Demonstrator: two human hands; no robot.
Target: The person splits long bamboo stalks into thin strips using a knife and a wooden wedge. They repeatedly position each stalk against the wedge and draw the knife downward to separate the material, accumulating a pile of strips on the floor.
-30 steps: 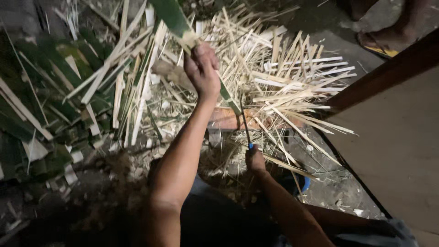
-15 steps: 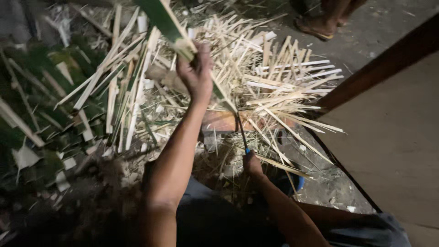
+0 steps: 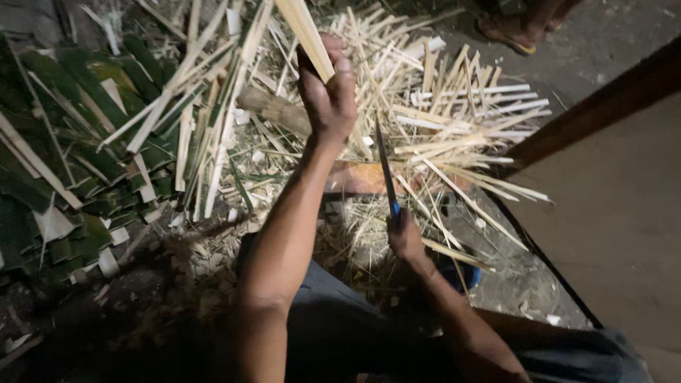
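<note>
Left hand (image 3: 328, 96) raised, fist closed round pale bamboo strip (image 3: 306, 32) slanting up out of frame. Right hand (image 3: 406, 237) lower, gripping knife (image 3: 385, 170), blade pointing up toward strip. Behind knife: heap of pale bamboo splints (image 3: 454, 128). Left of knife: green bamboo pieces (image 3: 64, 163). Right of knife: wooden board (image 3: 617, 198). Beyond heap: sandalled foot (image 3: 507, 32) of another person.

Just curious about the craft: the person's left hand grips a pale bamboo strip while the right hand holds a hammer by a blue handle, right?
Not quite. In the head view the right hand holds a long thin knife with a blue handle, not a hammer. The left hand does grip the pale bamboo strip.
</note>
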